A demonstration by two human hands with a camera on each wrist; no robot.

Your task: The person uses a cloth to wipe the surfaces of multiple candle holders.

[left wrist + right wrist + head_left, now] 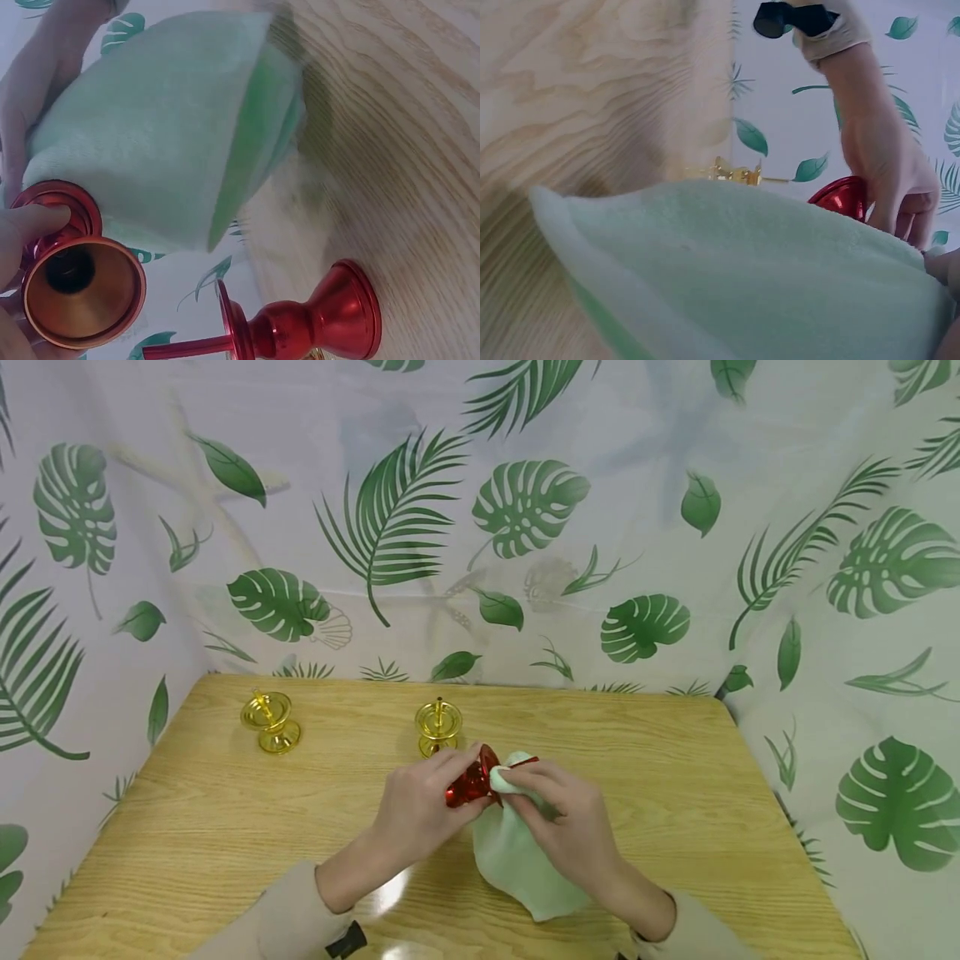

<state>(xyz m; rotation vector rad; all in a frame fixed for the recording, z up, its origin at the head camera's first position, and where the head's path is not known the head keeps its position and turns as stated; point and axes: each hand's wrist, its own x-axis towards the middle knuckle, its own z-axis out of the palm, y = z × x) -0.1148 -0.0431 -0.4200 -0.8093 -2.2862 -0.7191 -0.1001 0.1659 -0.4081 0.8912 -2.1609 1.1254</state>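
Observation:
In the head view my left hand (420,802) grips a shiny red metal candle holder (468,785), tilted on its side above the table. Its round hollow base (84,292) faces the left wrist camera. Pinched in my right hand (570,818) is a pale green cloth (517,860), bunched up against the holder's dish; the rest of it hangs down. A second red candle holder (300,322) stands on the table, spike upward, in the left wrist view. My left hand hides most of it in the head view.
Two gold candle holders stand toward the back of the wooden table (637,735): one at the left (273,722), another near the middle (438,724), close beyond my left hand. A leaf-print curtain (420,635) surrounds the table at the back and sides.

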